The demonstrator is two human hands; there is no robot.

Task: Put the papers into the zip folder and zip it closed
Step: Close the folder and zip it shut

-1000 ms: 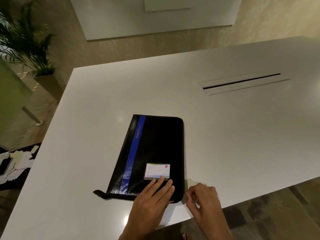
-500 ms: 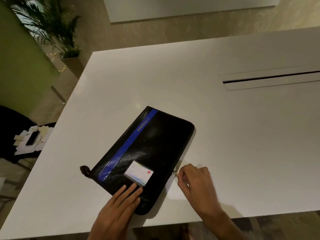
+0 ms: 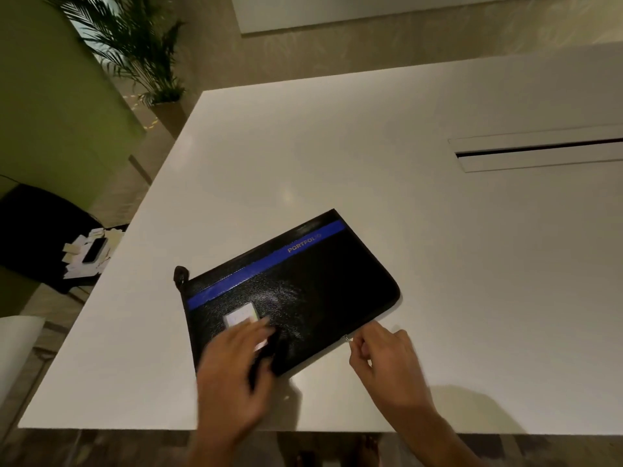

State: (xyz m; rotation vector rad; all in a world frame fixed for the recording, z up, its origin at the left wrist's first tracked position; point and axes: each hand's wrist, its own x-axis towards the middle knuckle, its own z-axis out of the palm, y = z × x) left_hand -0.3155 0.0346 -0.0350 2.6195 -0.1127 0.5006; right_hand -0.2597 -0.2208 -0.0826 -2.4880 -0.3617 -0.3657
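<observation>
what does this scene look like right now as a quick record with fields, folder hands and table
folder: black zip folder with a blue stripe, flat on the white table
left: left hand presses flat on the folder's near corner, partly over its label
right: right hand pinches the zipper pull at the folder's near edge
zip: extent closed cannot be told
aside: phone on a dark seat, left

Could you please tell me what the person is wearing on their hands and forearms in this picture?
Nothing visible. The left hand and right hand are bare, without gloves, and the left forearm and right forearm are uncovered down to the picture's edge: no sleeve, watch or bracelet. No ring shows on the right hand; the left is too blurred to tell.
</observation>
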